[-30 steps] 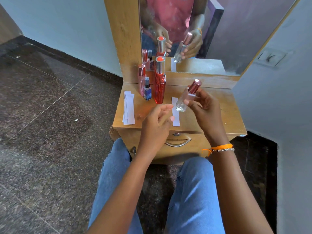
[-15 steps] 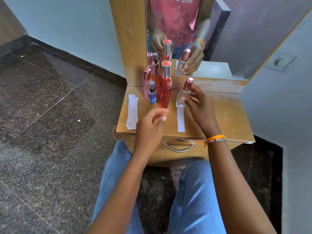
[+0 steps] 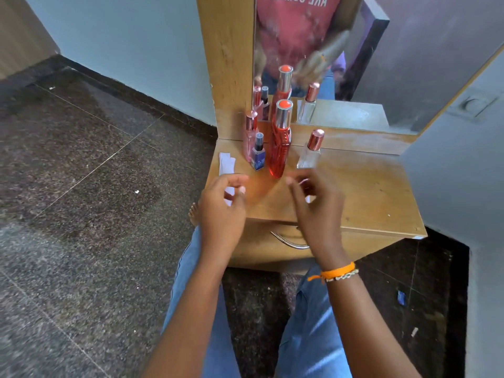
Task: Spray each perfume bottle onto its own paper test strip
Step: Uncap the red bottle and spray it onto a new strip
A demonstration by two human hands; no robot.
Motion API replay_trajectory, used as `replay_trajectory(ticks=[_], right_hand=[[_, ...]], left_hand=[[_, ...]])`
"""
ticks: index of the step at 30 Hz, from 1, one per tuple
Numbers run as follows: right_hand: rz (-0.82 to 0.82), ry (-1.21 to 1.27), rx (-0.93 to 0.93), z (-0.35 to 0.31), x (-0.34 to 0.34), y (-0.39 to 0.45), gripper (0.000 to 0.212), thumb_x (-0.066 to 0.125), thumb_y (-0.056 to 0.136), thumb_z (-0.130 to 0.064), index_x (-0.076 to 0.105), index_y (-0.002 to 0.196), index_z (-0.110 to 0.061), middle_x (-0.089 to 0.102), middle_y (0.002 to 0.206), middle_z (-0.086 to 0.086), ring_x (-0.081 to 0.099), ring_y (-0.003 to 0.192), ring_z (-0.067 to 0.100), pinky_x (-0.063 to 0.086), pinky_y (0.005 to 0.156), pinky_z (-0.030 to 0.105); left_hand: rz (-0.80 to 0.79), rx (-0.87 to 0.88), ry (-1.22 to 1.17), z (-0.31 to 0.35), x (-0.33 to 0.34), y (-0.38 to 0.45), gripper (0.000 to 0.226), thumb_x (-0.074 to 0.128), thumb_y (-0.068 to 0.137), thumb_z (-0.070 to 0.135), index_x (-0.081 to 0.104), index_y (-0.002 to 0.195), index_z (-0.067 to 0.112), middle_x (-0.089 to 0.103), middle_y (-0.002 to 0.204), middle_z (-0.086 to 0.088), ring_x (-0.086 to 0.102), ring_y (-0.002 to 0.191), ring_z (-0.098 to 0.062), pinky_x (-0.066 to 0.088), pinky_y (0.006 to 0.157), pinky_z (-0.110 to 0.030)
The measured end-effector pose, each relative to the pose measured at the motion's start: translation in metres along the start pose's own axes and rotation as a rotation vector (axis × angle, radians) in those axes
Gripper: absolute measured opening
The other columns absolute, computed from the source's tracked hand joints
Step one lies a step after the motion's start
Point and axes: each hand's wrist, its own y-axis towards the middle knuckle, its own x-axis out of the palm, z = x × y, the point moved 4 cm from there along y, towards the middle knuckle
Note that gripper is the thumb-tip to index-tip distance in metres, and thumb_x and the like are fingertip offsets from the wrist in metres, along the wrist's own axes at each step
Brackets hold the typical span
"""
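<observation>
In the head view, the left hand (image 3: 222, 211) is seen with its fingers loosely curled and nothing held between them; its fingertips hang over the near end of the stack of paper strips (image 3: 227, 164) at the left edge of the wooden dresser top (image 3: 368, 192), though contact cannot be made out. The right hand (image 3: 317, 203) is blurred, its fingers spread and lightly bent, with nothing gripped. A single paper strip (image 3: 307, 199) is glimpsed only as a white patch between those fingers. The clear bottle with the rose-gold cap (image 3: 311, 151) stands upright just beyond the right fingertips, apart from them. To its left are set the tall red bottle (image 3: 281, 143), the small blue bottle (image 3: 258, 154) and the slim pink bottle (image 3: 250, 137), all upright and close together before the mirror (image 3: 354, 64). Both forearms reach forward over the knees, an orange wristband (image 3: 338, 272) being worn on the right wrist
</observation>
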Motion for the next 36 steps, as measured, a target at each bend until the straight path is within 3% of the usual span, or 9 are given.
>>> replay_trajectory(ticks=[2,4,8,13,19,25,29,36], right_hand=[[-0.157,-0.012,0.02,-0.008,0.027,-0.007,0.006,0.066,0.085,-0.012,0.067,0.08,-0.015,0.063,0.077,0.002,0.058,0.068,0.013,0.046,0.063,0.026],[-0.25,-0.083,0.045,-0.011,0.051,-0.003,0.008,0.067,0.084,-0.014,0.069,0.077,-0.01,0.065,0.077,0.004,0.059,0.069,0.018,0.045,0.063,0.031],[-0.315,-0.217,0.112,-0.015,0.084,0.009,0.019,0.062,0.087,-0.016,0.066,0.076,-0.001,0.067,0.075,0.015,0.059,0.071,0.03,0.025,0.055,0.029],[-0.309,-0.274,0.265,-0.015,0.101,0.013,0.022,0.063,0.087,-0.027,0.069,0.079,-0.007,0.07,0.085,0.011,0.063,0.083,0.028,0.03,0.06,0.026],[-0.258,-0.178,0.392,-0.017,0.097,0.013,0.012,0.068,0.084,-0.023,0.071,0.081,-0.013,0.072,0.084,0.005,0.064,0.083,0.023,0.033,0.061,0.024],[-0.257,-0.184,0.419,-0.017,0.099,0.013,0.015,0.067,0.085,-0.022,0.067,0.075,-0.012,0.071,0.084,0.009,0.064,0.081,0.027,0.033,0.06,0.026],[-0.287,-0.228,0.383,-0.016,0.102,0.014,0.023,0.062,0.089,-0.019,0.055,0.067,-0.016,0.068,0.083,0.014,0.062,0.082,0.032,0.031,0.059,0.028],[-0.32,-0.258,0.327,-0.012,0.103,0.015,0.014,0.056,0.09,-0.012,0.067,0.082,-0.011,0.069,0.085,0.015,0.062,0.083,0.033,0.031,0.059,0.027]], left_hand=[[0.065,-0.02,0.144,-0.011,-0.012,0.009,0.026,0.059,0.082,0.007,0.066,0.096,0.028,0.06,0.093,0.006,0.057,0.087,-0.025,0.048,0.083,-0.039],[0.101,-0.059,0.285,-0.016,-0.021,0.015,0.027,0.064,0.08,0.011,0.065,0.103,0.026,0.061,0.099,0.003,0.055,0.095,-0.03,0.043,0.089,-0.046],[0.035,-0.119,0.436,-0.024,-0.021,0.017,0.035,0.066,0.083,0.023,0.061,0.117,0.03,0.059,0.112,0.002,0.048,0.109,-0.027,0.032,0.094,-0.043],[0.011,-0.111,0.49,-0.028,-0.019,0.015,0.035,0.063,0.085,0.026,0.061,0.119,0.035,0.055,0.118,0.002,0.046,0.112,-0.029,0.033,0.093,-0.043],[0.005,-0.105,0.497,-0.029,-0.018,0.017,0.034,0.063,0.086,0.027,0.061,0.119,0.034,0.055,0.119,0.002,0.045,0.112,-0.029,0.032,0.092,-0.044],[-0.007,-0.114,0.486,-0.03,-0.018,0.017,0.035,0.062,0.086,0.026,0.059,0.12,0.033,0.055,0.121,0.002,0.044,0.114,-0.029,0.03,0.094,-0.044],[-0.012,-0.116,0.474,-0.029,-0.019,0.016,0.039,0.062,0.087,0.025,0.056,0.124,0.035,0.054,0.119,0.002,0.044,0.113,-0.028,0.03,0.094,-0.043],[-0.022,-0.102,0.477,-0.03,-0.019,0.016,0.039,0.062,0.087,0.025,0.057,0.124,0.036,0.054,0.118,0.003,0.043,0.112,-0.026,0.029,0.093,-0.04]])
